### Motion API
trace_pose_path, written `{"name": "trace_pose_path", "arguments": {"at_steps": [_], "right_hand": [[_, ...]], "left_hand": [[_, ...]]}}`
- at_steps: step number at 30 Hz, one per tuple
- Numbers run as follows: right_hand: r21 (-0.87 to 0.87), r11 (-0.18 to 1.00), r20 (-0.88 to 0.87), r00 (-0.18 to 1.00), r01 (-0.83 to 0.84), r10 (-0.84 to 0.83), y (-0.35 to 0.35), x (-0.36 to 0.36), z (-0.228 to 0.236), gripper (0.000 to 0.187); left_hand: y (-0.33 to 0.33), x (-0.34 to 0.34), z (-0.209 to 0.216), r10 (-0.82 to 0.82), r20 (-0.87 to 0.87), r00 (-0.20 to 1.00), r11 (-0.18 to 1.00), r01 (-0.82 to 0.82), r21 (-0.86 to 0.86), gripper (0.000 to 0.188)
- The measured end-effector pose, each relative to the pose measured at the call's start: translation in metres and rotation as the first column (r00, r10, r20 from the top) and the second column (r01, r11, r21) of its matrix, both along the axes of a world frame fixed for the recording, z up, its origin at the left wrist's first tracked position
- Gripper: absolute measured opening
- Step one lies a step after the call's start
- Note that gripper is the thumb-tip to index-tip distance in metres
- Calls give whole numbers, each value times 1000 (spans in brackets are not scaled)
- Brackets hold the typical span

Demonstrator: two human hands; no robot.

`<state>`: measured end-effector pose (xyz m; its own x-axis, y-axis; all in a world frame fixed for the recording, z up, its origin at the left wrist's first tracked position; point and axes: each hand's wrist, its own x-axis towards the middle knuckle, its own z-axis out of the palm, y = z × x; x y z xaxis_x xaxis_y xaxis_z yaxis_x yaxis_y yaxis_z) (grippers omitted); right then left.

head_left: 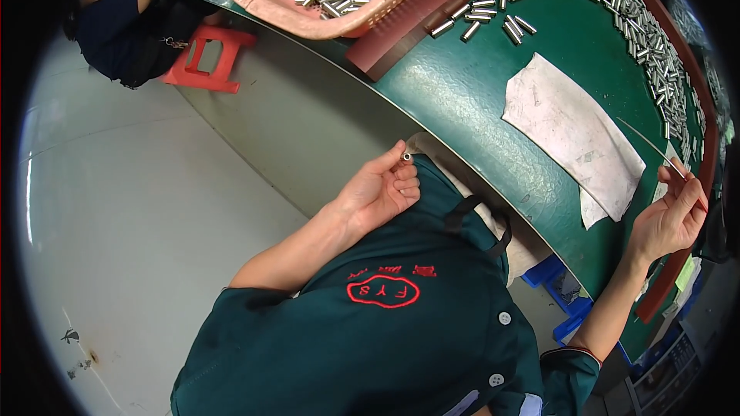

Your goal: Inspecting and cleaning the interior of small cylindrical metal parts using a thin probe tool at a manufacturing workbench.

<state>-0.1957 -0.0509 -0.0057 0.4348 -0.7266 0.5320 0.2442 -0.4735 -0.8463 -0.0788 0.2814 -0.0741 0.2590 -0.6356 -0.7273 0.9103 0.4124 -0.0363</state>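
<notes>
My left hand (381, 189) is in front of my body, just off the table's near edge. Its thumb and forefinger pinch a small metal sleeve (406, 157) with a dark hole in its end; the other fingers are curled. Over the right side of the table, my right hand (672, 217) is closed round a thin metal rod (651, 142). The rod's slender tip points toward the upper left, above the edge of a smudged white cloth (566, 127); its gripped end is mostly hidden by the fingers. The two hands are well apart.
Many shiny metal sleeves (647, 38) line the green table's (455, 104) raised brown far edge. Several more (482, 11) lie near a brown strip (401, 38). A pink basket (308, 27) holds a heap. A person (123, 31) sits near a red stool (208, 62); blue bins (551, 277) are below.
</notes>
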Motion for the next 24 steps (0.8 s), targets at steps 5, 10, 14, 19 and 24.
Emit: {"name": "trace_pose_path", "arguments": {"at_steps": [5,10,14,19,24], "right_hand": [[48,999,16,1000,12,-13,2,6,0,17],[191,980,63,996,46,-59,-5,7,3,14],[433,901,123,987,38,-101,-22,4,6,16],[576,814,154,969,70,-193,-35,-5,11,22],[647,762,164,976,2,-143,-37,-4,9,23]], "left_hand": [[-4,8,32,-326,517,792,893,437,-106,25],[-69,34,75,-182,790,585,838,513,-187,19],[-151,37,108,-293,687,665,860,497,-114,20],[-234,48,97,-358,728,585,836,547,-28,21],[-268,67,81,-348,712,609,869,495,1,21]]}}
